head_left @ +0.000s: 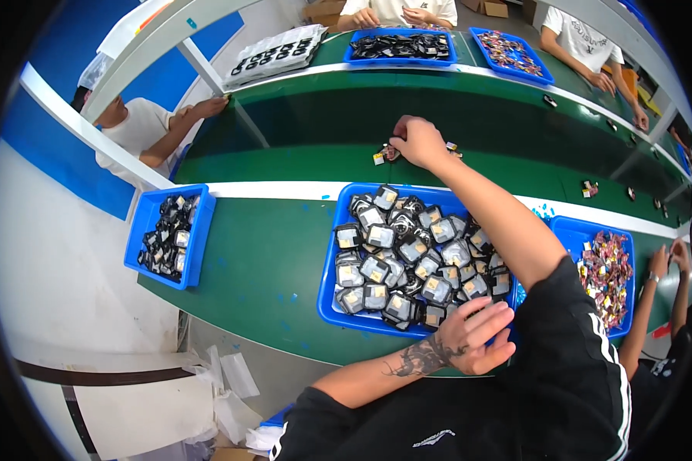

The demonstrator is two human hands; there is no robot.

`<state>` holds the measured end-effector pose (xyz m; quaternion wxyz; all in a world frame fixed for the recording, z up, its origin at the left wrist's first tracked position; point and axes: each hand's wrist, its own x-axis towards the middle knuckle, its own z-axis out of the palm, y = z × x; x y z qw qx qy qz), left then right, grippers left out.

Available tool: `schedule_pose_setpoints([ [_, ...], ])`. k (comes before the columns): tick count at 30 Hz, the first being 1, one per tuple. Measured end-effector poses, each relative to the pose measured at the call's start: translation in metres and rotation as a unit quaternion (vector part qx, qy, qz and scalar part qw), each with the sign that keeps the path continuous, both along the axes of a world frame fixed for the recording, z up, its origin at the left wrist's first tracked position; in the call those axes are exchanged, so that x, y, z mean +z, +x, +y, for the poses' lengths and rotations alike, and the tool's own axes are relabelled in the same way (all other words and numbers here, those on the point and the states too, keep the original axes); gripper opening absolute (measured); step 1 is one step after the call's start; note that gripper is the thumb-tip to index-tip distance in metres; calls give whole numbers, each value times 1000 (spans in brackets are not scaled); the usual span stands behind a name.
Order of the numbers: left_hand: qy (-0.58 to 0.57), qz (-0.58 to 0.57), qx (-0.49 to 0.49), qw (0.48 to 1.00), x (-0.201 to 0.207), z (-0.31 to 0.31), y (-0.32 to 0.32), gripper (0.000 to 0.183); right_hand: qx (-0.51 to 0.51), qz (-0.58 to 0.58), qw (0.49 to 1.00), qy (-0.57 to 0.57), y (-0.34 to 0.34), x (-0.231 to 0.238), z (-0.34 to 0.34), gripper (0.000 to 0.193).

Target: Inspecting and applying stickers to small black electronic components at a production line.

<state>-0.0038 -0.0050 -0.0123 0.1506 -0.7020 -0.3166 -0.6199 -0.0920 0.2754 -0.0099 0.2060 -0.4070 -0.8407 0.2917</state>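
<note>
In the middle of the frame, near the top, the right hand (417,142) reaches far out over the dark green belt (300,131). Its fingers are curled down around a small packet (390,152) that lies on the belt, so it is grasping the packet. A tiny white and yellow piece (377,158) sits just beside it on the left. Lower down, right of the middle, the left hand (477,334) rests at the near edge of the big blue tray (329,284). Its fingers are spread out and loose, touching the small clear bags (407,257) piled in the tray, and it holds nothing. Each bag has something dark and a gold square inside. At the right edge, another blue tray (584,230) holds red and pink packets (606,273). At the left, a smaller blue bin (196,246) holds more dark bags. Along the top of the frame, other people in white shirts (138,127) work at their own blue trays (400,46). At the far right edge, another person's hands (669,257) are raised close together.
</note>
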Motion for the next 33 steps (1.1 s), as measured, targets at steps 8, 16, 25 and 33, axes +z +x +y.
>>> schedule_pose_setpoints([
  [8,-88,-59,79,991,0,-2,-17,84,101,-36,984,139,42,25,-80,17],
  [16,-351,-465,-47,811,19,28,-21,54,-21,324,889,-324,166,55,-150,12],
  [25,-399,-482,-257,736,18,10,-8,33,-116,417,792,-431,223,42,-229,19],
  [33,-538,-469,-227,663,26,18,-12,25,-242,26,956,166,319,38,-207,19],
])
